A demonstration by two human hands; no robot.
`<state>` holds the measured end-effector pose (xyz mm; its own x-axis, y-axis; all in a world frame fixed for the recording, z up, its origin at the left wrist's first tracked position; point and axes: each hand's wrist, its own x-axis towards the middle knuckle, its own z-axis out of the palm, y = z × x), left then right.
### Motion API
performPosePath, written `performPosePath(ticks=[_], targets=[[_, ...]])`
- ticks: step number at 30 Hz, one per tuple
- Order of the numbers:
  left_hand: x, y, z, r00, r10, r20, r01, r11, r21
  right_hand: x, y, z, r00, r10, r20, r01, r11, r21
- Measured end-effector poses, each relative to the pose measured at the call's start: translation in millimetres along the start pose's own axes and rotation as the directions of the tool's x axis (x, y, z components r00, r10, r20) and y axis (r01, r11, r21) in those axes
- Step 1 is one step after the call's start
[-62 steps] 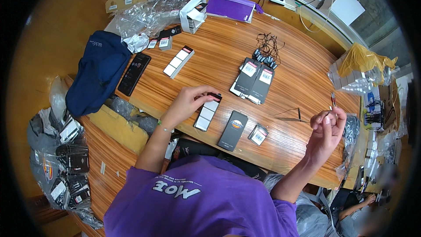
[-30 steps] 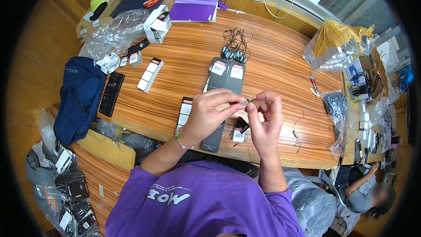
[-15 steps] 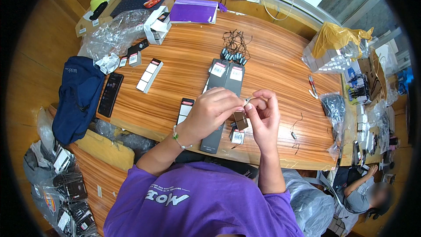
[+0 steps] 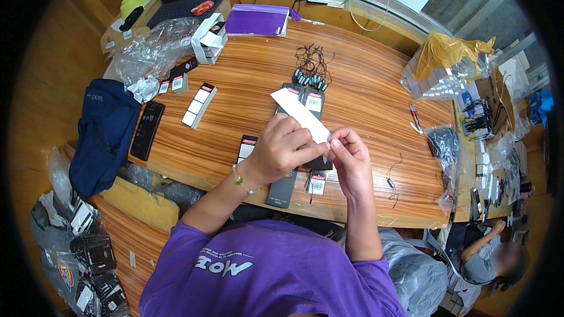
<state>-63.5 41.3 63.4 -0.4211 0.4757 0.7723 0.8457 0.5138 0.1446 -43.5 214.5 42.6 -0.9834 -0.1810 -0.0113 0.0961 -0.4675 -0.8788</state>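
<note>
A long white strip of card or paper [image 4: 301,115] slants above the table, its far end pointing up and left. My right hand [image 4: 351,161] pinches its near end between thumb and finger. Curled against its left edge is my left hand [image 4: 282,145], index finger reaching to the same end; its thumb is hidden. Beneath my hands lie long dark grey hang tags [image 4: 284,188] with white stickers. A smaller stickered tag [image 4: 316,182] lies close to the table's front edge. Beyond them sits a bunch of black cords [image 4: 311,73] with light blue ends.
Stickered card stacks [image 4: 199,106], a phone [image 4: 147,131] and a navy pouch [image 4: 104,135] are at left. A purple notebook [image 4: 257,20] lies at the back. To the right are a pen [image 4: 416,116], a loose cord [image 4: 390,182] and bagged white boxes [image 4: 432,76]. Another person [image 4: 484,258] sits far right.
The white strip now shows above my hands, where a small brown piece hung below my fingers before. My left hand has shifted slightly left; my right hand slightly down.
</note>
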Motion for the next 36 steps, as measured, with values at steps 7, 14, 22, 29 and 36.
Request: performPosePath(ticks=[7, 14, 22, 29, 36], targets=[[-9.2, -8.6, 14.7, 0.966, -0.254, 0.054, 0.258, 0.91, -0.325, 8.1, -14.0, -1.2, 0.939, -0.33, -0.096, 0.342, 0.866, 0.365], [-5.5, 22.2, 34.3, 0.726, -0.646, 0.236, 0.61, 0.447, -0.654, 13.2, -16.0, 11.9, 0.969, -0.247, 0.001, 0.195, 0.77, 0.607], [-28.2, 26.7, 34.7, 0.872, -0.443, 0.21, 0.489, 0.752, -0.442, 11.3, -22.6, 14.2, 0.953, -0.294, -0.076, 0.282, 0.761, 0.584], [-22.4, 23.0, 43.3, 0.77, -0.512, 0.381, 0.572, 0.288, -0.769, 6.7, -27.8, 9.3, 0.963, -0.269, 0.004, 0.191, 0.696, 0.692], [-27.3, 16.3, 51.6, 0.688, -0.405, 0.602, 0.546, -0.259, -0.797, 6.3, -28.2, 4.2, 0.963, -0.269, 0.03, 0.148, 0.615, 0.775]])
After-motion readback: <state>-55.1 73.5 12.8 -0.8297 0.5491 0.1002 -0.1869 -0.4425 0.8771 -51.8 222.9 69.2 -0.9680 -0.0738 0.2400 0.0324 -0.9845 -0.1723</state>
